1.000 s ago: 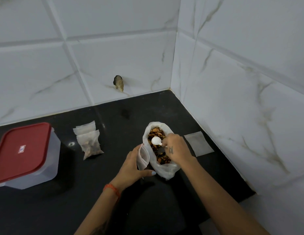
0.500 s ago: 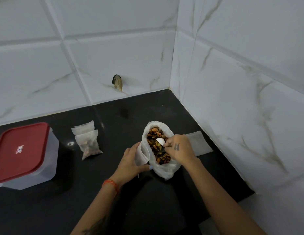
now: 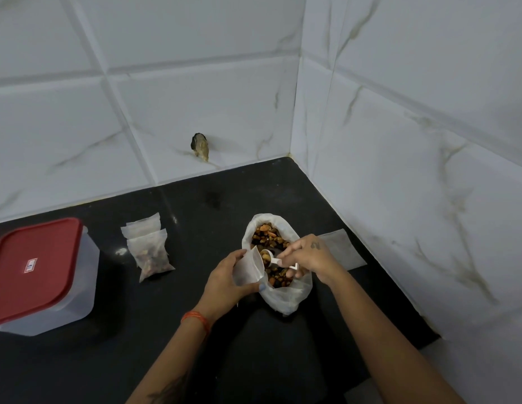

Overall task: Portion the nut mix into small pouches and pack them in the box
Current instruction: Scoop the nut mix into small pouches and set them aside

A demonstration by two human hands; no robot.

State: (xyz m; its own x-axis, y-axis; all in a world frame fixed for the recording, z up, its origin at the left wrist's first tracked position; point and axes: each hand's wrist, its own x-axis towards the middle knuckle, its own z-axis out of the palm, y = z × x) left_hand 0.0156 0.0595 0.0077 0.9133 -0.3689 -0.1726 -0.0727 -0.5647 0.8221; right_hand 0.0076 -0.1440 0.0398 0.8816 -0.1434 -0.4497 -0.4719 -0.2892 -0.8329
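My left hand (image 3: 225, 279) grips a small empty pouch (image 3: 249, 269), thumb underneath and fingers curled round its far side, holding the mouth open and tilted toward the scoop so nothing spills. I keep it pressed against the rim of the big bag of nut mix (image 3: 276, 258), which sits just right of that grip, so any dropped nuts should fall back into the bag rather than onto the black desk (image 3: 195, 330).

My right hand (image 3: 309, 256) pinches the handle of a small white scoop (image 3: 270, 256), its bowl loaded with nuts and poised at the pouch opening, directly between my two hands. I judge the pour is about to happen.

Well to the left of my left grip lie two filled pouches (image 3: 149, 249), one overlapping the other, set aside out of the working space. Farther left stands the box (image 3: 41, 275), its red lid on, so nothing is packed from this batch yet. A flat empty pouch (image 3: 341, 249) waits just beyond my right hand, handy for the next portion.
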